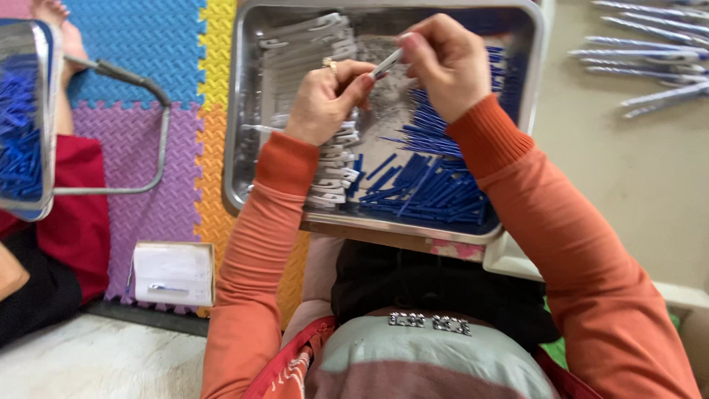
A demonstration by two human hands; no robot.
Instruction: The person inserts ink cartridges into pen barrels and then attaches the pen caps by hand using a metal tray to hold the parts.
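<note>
White plastic pen barrel (387,63) was pinched at both ends over the steel tray (240,148), its long axis slanting up from left hand (325,100) fingertips to right hand (443,63), both closed on it.

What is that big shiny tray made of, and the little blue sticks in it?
The tray looks like metal, probably steel: silvery, glossy, and mirroring the parts inside. The blue sticks look like smooth moulded plastic, all one even colour and the same shape, though the picture is too small to be sure.
</note>
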